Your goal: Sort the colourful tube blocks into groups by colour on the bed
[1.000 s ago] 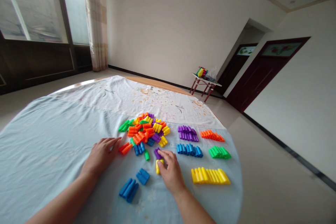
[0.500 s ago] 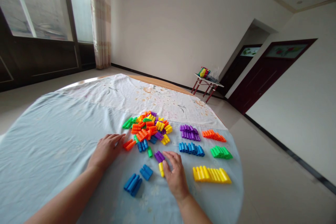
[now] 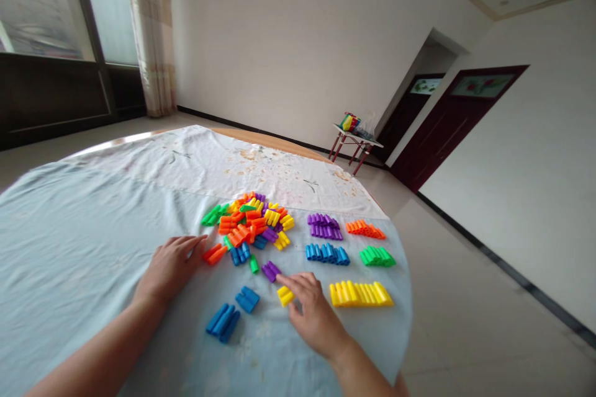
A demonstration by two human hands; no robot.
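My right hand [image 3: 316,310] is over the cloth with its fingers apart. Its index fingertip is at the edge of a purple plastic piece [image 3: 270,271], and its thumb is beside a yellow piece [image 3: 285,296] lying between thumb and index finger. Whether the thumb touches it I cannot tell. Flat on the cloth, fingers stretched out, my left hand [image 3: 172,263] lies just left of an orange piece [image 3: 215,254]. A mixed pile of coloured pieces [image 3: 251,221] is beyond both hands. Nearer me are two blue groups [image 3: 223,322] and a small green piece [image 3: 254,264].
Sorted rows stand on the right: purple [image 3: 325,227], orange [image 3: 365,229], blue [image 3: 327,254], green [image 3: 377,255] and yellow [image 3: 361,294]. A light blue cloth [image 3: 93,229] covers the round table. Behind it, a small side table [image 3: 356,135] bears bags.
The yellow piece has turned and now lies apart from the purple one. My right hand's index finger has stretched out toward the purple piece. The whole view has shifted; my left hand stays by the orange piece.
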